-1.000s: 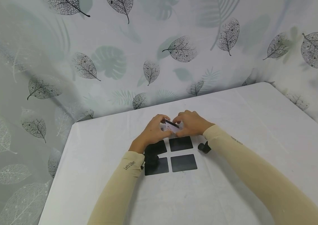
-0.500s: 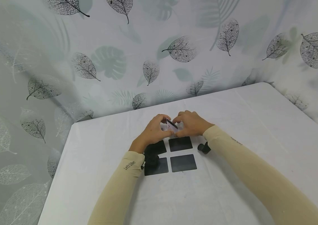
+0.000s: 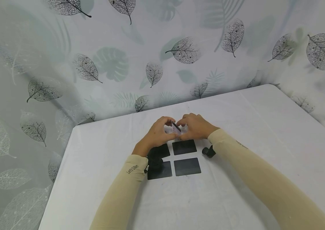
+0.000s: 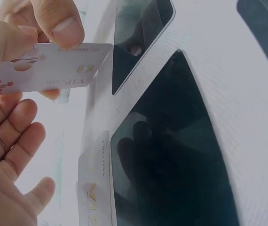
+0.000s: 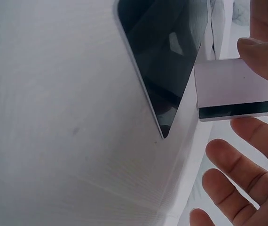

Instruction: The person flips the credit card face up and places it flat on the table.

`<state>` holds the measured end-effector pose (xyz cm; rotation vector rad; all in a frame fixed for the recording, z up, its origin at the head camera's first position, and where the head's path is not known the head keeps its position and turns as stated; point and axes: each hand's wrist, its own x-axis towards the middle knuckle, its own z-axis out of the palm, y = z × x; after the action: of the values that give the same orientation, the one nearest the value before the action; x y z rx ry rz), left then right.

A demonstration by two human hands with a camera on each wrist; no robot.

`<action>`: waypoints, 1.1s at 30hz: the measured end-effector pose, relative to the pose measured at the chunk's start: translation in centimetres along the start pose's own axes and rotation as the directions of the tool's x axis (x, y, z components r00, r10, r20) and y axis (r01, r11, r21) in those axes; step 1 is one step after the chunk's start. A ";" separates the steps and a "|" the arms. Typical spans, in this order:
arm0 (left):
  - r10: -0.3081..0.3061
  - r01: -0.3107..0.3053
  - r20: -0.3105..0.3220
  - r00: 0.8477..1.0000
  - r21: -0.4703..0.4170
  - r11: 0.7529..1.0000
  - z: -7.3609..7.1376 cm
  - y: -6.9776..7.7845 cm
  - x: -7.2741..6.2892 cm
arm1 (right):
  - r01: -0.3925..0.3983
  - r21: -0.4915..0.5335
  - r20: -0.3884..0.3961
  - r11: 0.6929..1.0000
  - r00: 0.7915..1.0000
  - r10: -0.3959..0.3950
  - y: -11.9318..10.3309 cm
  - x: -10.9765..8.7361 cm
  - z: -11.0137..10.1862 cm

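A pale pink VIP card stands tilted between my two hands above the far side of the table. My left hand pinches one end with thumb and finger, its other fingers loosely bent. At the opposite end, my right hand pinches it between thumb and forefinger. The left wrist view shows the card's printed face, with red blossoms and a gold chip. Its reverse, in the right wrist view, bears a black stripe. Just nearer than the hands, several black cards lie flat in two rows.
Another white card with gold lettering lies beside a black card in the left wrist view. Black wrist cameras hang below the wrists, one covering parts of the left-hand black cards. The white table meets a leaf-patterned curtain behind.
The VIP card has turned slightly between the fingers and appears narrower, more edge-on. Both hands stay almost in place; the black cards have not moved.
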<state>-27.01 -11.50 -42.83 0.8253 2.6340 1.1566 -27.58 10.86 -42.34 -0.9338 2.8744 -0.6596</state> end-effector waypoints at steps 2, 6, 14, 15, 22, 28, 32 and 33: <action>-0.004 0.004 0.000 1.000 0.000 1.000 0.0 0.1 0.0 | 0.005 0.008 -0.001 1.000 1.000 -0.005 0.1 0.0 0.0; -0.012 0.012 -0.003 1.000 0.006 1.000 0.0 0.3 -0.1 | 0.012 0.035 -0.006 0.999 1.000 -0.012 -0.1 0.0 -0.1; 0.003 -0.003 -0.005 1.000 0.003 1.000 0.0 0.4 -0.2 | 0.012 0.083 -0.019 0.996 1.000 -0.011 -0.3 -0.2 -0.3; 0.007 -0.007 -0.003 1.000 0.003 1.000 -0.1 0.3 -0.2 | 0.014 0.091 -0.021 0.996 1.000 -0.012 -0.2 -0.2 -0.2; 0.019 -0.019 0.050 0.999 0.014 1.000 -0.1 0.1 -0.2 | -0.005 0.142 -0.027 0.990 1.000 0.009 -0.1 -0.3 -0.3; 0.024 -0.028 0.084 0.996 0.042 0.999 0.0 0.1 -0.1 | -0.008 0.162 -0.027 0.987 1.000 0.013 -0.4 -0.3 -0.4; 0.016 -0.022 0.093 0.996 0.064 0.998 0.0 0.2 -0.2 | -0.022 0.156 -0.022 0.987 0.999 0.026 -0.4 -0.3 -0.4; 0.014 -0.020 0.092 0.996 0.067 0.998 0.0 0.2 -0.2 | -0.025 0.157 -0.021 0.987 0.999 0.029 -0.4 -0.3 -0.4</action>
<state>-26.73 -11.54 -42.74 0.8929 2.6094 1.0124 -27.20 10.85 -41.80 -0.8695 2.7996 -0.8843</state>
